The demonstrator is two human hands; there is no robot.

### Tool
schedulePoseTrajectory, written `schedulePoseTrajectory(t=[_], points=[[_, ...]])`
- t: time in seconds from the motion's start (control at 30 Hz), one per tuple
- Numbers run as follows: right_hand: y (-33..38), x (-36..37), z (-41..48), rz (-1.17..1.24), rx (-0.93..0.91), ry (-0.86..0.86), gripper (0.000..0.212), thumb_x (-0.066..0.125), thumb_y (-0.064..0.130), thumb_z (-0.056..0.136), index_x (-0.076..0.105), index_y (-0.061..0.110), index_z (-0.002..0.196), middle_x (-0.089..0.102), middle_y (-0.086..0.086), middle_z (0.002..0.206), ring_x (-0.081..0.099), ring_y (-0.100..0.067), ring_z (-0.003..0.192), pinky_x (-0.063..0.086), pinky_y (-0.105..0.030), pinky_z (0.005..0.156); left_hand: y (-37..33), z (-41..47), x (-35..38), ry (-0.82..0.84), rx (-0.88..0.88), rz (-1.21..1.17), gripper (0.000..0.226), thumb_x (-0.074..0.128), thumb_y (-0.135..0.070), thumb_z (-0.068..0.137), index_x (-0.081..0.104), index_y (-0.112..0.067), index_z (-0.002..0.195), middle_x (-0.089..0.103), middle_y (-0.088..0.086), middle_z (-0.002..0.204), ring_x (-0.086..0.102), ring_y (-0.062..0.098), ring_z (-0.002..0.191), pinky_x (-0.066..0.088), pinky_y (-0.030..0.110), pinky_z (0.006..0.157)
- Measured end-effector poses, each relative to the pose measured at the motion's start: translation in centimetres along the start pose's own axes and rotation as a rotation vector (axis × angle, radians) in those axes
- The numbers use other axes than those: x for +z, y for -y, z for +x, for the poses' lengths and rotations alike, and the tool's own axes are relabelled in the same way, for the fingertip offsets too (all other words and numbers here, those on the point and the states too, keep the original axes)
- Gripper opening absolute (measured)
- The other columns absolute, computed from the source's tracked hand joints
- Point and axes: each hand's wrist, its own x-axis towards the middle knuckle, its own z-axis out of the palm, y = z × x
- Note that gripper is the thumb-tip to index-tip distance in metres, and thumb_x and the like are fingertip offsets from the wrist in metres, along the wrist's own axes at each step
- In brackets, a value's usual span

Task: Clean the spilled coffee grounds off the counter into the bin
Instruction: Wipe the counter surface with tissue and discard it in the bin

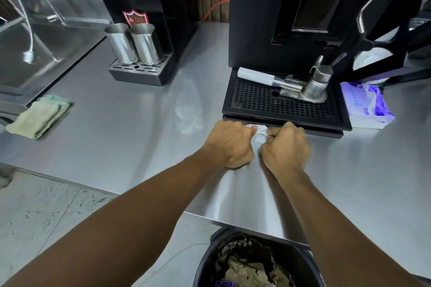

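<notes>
Left hand [229, 141] and right hand [285, 147] knuckles-up on counter [130, 128], both pinching white tissue [260, 130] between them.

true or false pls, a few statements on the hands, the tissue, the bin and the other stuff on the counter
1. The left hand and the right hand both pinch the white tissue. True.
2. The bin is empty. False: it holds crumpled rubbish.
3. A green cloth lies on the counter beside the sink. True.
4. The two steel cups stand in the sink. False: they stand on a small drip tray.
5. The tissue box sits to the left of the hands. False: it is to their right.
</notes>
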Motion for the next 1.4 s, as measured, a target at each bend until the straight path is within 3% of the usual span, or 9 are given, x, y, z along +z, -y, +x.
schedulePoseTrajectory(t=[0.23,0.37,0.5,0.7,0.9,1.07,1.17,1.27,1.4], points=[[3.3,1.7,-0.9,-0.071,-0.043,0.058,0.021,0.060,0.007,0.078,0.071,0.013,0.094,0.061,-0.006,0.100,0.051,-0.031,0.102,0.044,-0.046,0.085,3.9,-1.4,0.5,0.035,-0.022,-0.074,0.055,0.041,-0.027,0.085,0.047,-0.028,0.139,0.067,0.007,0.096,0.059,0.032,0.088,0.029,0.034,0.066],[5.4,3.8,-1.5,-0.044,-0.071,0.051,0.015,0.061,0.008,0.081,0.071,0.016,0.088,0.061,-0.005,0.095,0.052,-0.028,0.098,0.046,-0.042,0.082,7.0,-2.5,0.8,-0.062,-0.033,-0.067,0.031,0.042,-0.028,0.086,0.064,-0.023,0.107,0.063,0.006,0.073,0.051,0.028,0.065,0.032,0.033,0.056],[7.0,6.0,-1.6,0.030,-0.176,0.069,0.026,0.061,0.010,0.085,0.076,0.021,0.103,0.057,0.004,0.087,0.049,-0.016,0.088,0.043,-0.027,0.073,11.6,-3.8,1.1,-0.191,0.014,-0.176,0.014,0.053,-0.021,0.082,0.064,-0.017,0.074,0.063,0.000,0.066,0.058,0.024,0.070,0.044,0.033,0.051],[13.6,5.0,2.3,0.030,-0.662,0.087,0.022,0.066,0.011,0.085,0.079,0.026,0.095,0.063,0.006,0.083,0.053,-0.019,0.089,0.047,-0.033,0.070,17.9,-5.4,0.7,-0.444,-0.150,-0.401,0.008,0.064,-0.005,0.082,0.070,-0.009,0.084,0.059,0.005,0.089,0.053,0.020,0.084,0.041,0.023,0.070],[19.4,10.5,8.0,-0.224,-0.828,0.452,0.024,0.068,0.011,0.085,0.077,0.029,0.098,0.063,0.010,0.093,0.052,-0.014,0.092,0.051,-0.036,0.079,20.2,-5.5,1.7,-0.322,-0.400,-0.344,0.016,0.058,-0.005,0.083,0.072,-0.005,0.091,0.063,0.015,0.072,0.058,0.037,0.066,0.044,0.037,0.060],[19.4,10.2,9.4,-0.353,-0.902,0.486,0.025,0.069,0.007,0.082,0.078,0.026,0.095,0.064,0.010,0.091,0.053,-0.015,0.095,0.050,-0.033,0.075,19.2,-4.0,2.5,-0.267,-0.418,-0.365,0.015,0.060,-0.004,0.083,0.074,-0.003,0.079,0.046,0.008,0.068,0.043,0.026,0.058,0.030,0.030,0.055],[18.7,8.1,10.1,-0.441,-0.931,0.501,0.026,0.065,0.005,0.074,0.077,0.025,0.085,0.057,0.017,0.076,0.047,-0.012,0.090,0.044,-0.028,0.074,17.6,-2.8,2.6,-0.259,-0.476,-0.492,0.016,0.060,-0.009,0.087,0.060,-0.003,0.073,0.040,0.003,0.072,0.040,0.022,0.063,0.030,0.030,0.058],[17.5,6.4,10.1,-0.485,-0.888,0.509,0.025,0.064,0.006,0.077,0.075,0.027,0.086,0.049,0.014,0.078,0.040,-0.011,0.087,0.026,-0.021,0.068,16.5,-1.7,3.0,-0.219,-0.417,-0.499,0.013,0.061,-0.016,0.088,0.069,-0.005,0.090,0.042,-0.002,0.072,0.044,0.019,0.064,0.032,0.026,0.056],[15.9,5.5,8.3,-0.563,-0.860,0.404,0.023,0.062,0.007,0.078,0.073,0.022,0.092,0.059,-0.002,0.089,0.045,-0.018,0.096,0.032,-0.030,0.080,15.6,-1.5,2.6,-0.213,-0.288,-0.478,0.020,0.063,-0.013,0.088,0.076,-0.016,0.103,0.048,0.003,0.074,0.051,0.024,0.066,0.044,0.036,0.058]])
